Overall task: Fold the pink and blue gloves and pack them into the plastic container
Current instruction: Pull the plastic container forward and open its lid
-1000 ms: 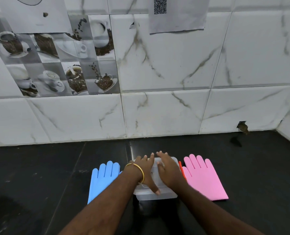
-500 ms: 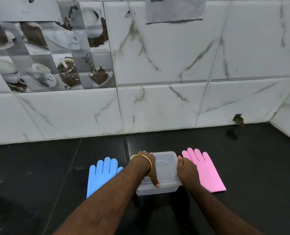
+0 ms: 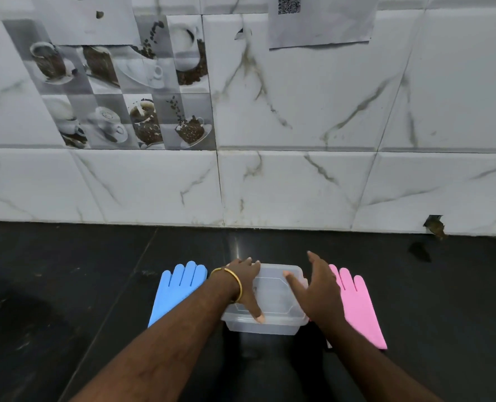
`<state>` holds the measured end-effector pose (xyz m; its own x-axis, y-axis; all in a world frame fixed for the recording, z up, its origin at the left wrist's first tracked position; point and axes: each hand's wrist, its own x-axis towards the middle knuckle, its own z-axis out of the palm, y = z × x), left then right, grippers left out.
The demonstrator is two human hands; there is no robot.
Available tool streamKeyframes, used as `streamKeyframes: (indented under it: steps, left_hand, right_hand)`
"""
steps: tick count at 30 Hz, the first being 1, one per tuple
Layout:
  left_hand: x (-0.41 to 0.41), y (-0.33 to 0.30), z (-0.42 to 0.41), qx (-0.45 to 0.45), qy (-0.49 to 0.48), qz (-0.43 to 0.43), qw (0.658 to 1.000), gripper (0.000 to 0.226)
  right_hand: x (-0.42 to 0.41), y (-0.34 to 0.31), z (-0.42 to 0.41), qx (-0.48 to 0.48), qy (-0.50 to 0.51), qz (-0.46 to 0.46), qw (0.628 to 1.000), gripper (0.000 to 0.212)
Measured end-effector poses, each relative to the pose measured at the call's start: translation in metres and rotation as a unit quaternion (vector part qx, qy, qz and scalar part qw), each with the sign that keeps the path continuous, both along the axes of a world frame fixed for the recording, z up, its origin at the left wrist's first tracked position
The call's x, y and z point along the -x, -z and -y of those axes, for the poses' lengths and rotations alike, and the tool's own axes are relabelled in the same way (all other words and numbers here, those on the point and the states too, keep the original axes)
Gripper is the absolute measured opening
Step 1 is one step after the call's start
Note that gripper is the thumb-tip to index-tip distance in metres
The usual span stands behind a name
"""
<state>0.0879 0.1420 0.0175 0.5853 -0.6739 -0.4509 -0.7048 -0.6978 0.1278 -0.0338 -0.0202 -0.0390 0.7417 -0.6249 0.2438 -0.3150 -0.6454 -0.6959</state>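
Opening step, seemingly: left hand [image 3: 242, 281] gripped plastic container [image 3: 264, 327], between flat blue glove [image 3: 177, 288] and pink glove [image 3: 357, 306]; right hand [image 3: 318, 288] spread, hovering over lid [image 3: 273, 291]. Next probably: lift lid off

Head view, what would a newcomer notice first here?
The bright blue glove and pink glove lie flat on the black counter, either side of a clear container. The left hand, with a gold bangle, holds the container, and the right hand is spread open over its right side.

glove [image 3: 180, 291] blue | glove [image 3: 357, 303] pink | container [image 3: 273, 297] clear | counter [image 3: 67, 285] black | wall tiles [image 3: 299, 111] white, grey-veined
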Motion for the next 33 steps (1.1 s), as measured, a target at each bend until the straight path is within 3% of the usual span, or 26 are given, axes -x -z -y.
streamKeyframes:
  steps: [4, 6, 7, 9, 10, 12, 16, 23, 28, 33]
  left_hand:
    - [0.010, 0.016, -0.030, 0.072, -0.044, 0.031, 0.996, 0.152]
    - [0.018, 0.021, -0.048, 0.167, -0.155, -0.034, 0.973, 0.140]
    - [0.021, 0.023, -0.056, 0.243, -0.242, -0.101, 0.934, 0.121]
    - [0.023, 0.027, -0.066, 0.372, -0.408, -0.240, 0.798, 0.077]
    - [0.024, 0.028, -0.071, 0.395, -0.468, -0.281, 0.739, 0.063]
    - [0.024, 0.031, -0.077, 0.378, -0.524, -0.302, 0.701, 0.049]
    - [0.020, 0.042, -0.076, 0.362, -0.553, -0.321, 0.678, 0.031]
    - [0.009, 0.055, -0.073, 0.362, -0.547, -0.370, 0.658, 0.018]
    - [-0.002, 0.067, -0.076, 0.342, -0.517, -0.346, 0.704, 0.013]
    - [-0.004, 0.066, -0.075, 0.339, -0.495, -0.338, 0.725, 0.011]
  right_hand:
    - [-0.015, -0.018, -0.011, 0.094, -0.246, -0.076, 0.962, 0.102]
    - [-0.025, -0.024, -0.023, 0.124, -0.314, -0.107, 0.935, 0.110]
    - [-0.030, -0.026, -0.030, 0.131, -0.339, -0.121, 0.924, 0.115]
    - [-0.038, -0.028, -0.041, 0.142, -0.373, -0.157, 0.904, 0.125]
    - [-0.043, -0.029, -0.046, 0.153, -0.384, -0.178, 0.893, 0.130]
    - [-0.053, -0.030, -0.054, 0.179, -0.399, -0.225, 0.871, 0.138]
    - [-0.071, -0.030, -0.066, 0.204, -0.403, -0.293, 0.842, 0.141]
    - [-0.080, -0.025, -0.074, 0.229, -0.390, -0.317, 0.834, 0.120]
    - [-0.085, -0.025, -0.077, 0.214, -0.382, -0.337, 0.833, 0.115]
    - [-0.089, -0.033, -0.080, 0.217, -0.379, -0.362, 0.823, 0.115]
